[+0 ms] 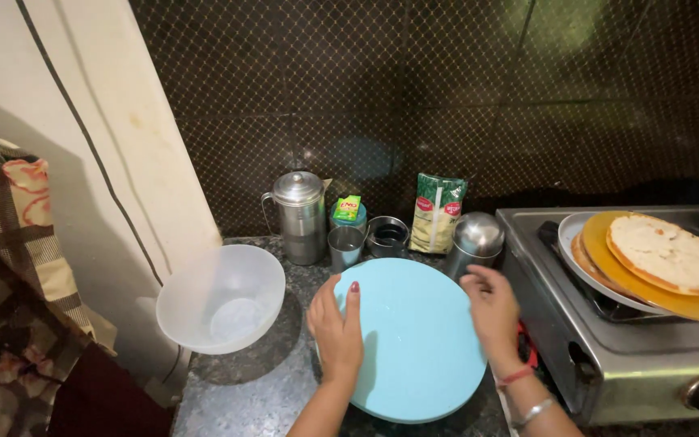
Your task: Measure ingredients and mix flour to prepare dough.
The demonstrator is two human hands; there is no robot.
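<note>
Both of your hands rest flat on the round light-blue board (414,340), which lies on the dark stone counter (244,388) between the translucent bowl (220,307) and the stove (633,324). Your left hand (337,328) lies open, fingers extended on the board's left edge. Your right hand (491,307) is open too, palm down on its right rim. Neither grasps anything. Board surface is bare; bowl looks empty. 1 flat round bread (667,252) sits on stacked plates (608,283) on the stove. I judge work on the board not yet begun.

One bowl (222,298), one board (414,340), two plates (665,301).
</note>
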